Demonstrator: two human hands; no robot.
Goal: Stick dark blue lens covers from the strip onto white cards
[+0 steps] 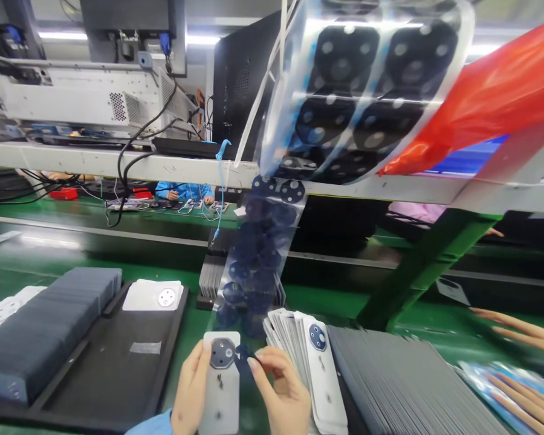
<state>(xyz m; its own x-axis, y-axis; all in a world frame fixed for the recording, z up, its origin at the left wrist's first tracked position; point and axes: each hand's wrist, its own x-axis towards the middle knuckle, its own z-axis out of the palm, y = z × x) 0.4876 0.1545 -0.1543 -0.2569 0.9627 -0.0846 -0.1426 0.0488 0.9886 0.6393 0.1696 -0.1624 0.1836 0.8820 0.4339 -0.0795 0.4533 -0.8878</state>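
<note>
The small dark blue film disc [242, 357] sits pinched at its edge between the right hand [278, 393] fingertips, just beside the round camera ring of the white back cover [220, 386]; it looks thin, limp and easily creased — best taken by the rim only. The left hand [191, 389] clamps the cover's left side, thumb on its face; the cover seems light and stiff. A long transparent strip of discs [258, 254] hangs above — possibly joined to this disc.
</note>
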